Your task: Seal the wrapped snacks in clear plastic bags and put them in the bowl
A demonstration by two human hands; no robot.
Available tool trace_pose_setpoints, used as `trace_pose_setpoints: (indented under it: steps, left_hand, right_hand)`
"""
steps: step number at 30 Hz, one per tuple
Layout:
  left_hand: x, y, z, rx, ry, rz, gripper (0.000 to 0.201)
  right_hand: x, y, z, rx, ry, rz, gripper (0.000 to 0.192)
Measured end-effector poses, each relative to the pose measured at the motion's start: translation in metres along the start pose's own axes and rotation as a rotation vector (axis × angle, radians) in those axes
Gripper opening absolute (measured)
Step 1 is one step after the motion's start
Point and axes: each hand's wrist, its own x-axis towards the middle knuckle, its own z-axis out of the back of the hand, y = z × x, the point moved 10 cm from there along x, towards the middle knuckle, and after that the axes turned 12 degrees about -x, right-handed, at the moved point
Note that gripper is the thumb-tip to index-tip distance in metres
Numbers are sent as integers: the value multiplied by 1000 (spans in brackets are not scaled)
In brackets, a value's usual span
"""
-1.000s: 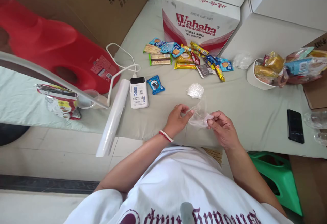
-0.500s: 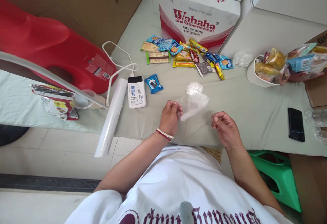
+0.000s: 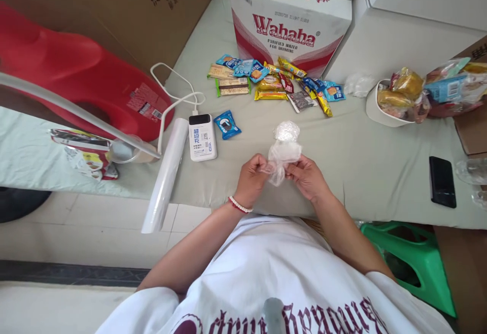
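Between my hands is a thin, clear plastic bag (image 3: pixel 280 159), crumpled and partly see-through. My left hand (image 3: pixel 251 179), with a white and red bracelet at the wrist, pinches the bag's left side. The fingers of my right hand (image 3: pixel 308 176) are closed on its right side. Just beyond the bag, a round, shiny clump of clear plastic (image 3: pixel 287 131) lies on the cloth-covered table (image 3: pixel 323 141). Whether anything is inside the bag I cannot tell.
Several wrapped snacks (image 3: pixel 272 88) lie before a Wahaha carton (image 3: pixel 289 29). On the left are a blue snack packet (image 3: pixel 227 124), a white power bank (image 3: pixel 202 138), a plastic film roll (image 3: pixel 167 171) and a red jug (image 3: pixel 83 80). A white bin (image 3: pixel 384 108) and black phone (image 3: pixel 442 181) sit right.
My right hand has moved left and taken hold of the plastic bag. The bag, spread out to the right before, is now bunched between both hands.
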Motion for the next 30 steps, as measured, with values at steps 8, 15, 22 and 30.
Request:
trace_pose_setpoints:
  steps: [8,15,22,30]
  left_hand:
    - [19,3,51,-601,-334,124,44]
    - [25,-8,58,-629,-443,119,34]
    - [24,-16,0,-391,-160,-1,51]
    - [36,-27,42,-80,-78,-100,42]
  right_hand:
    - [-32,-2,46,-233,-214,172,24]
    - [-80,17,68,-712,-19,220,11]
    - [-45,77,32,-701,-237,442,43]
    - [-6,52,34,-626,-275,305,30]
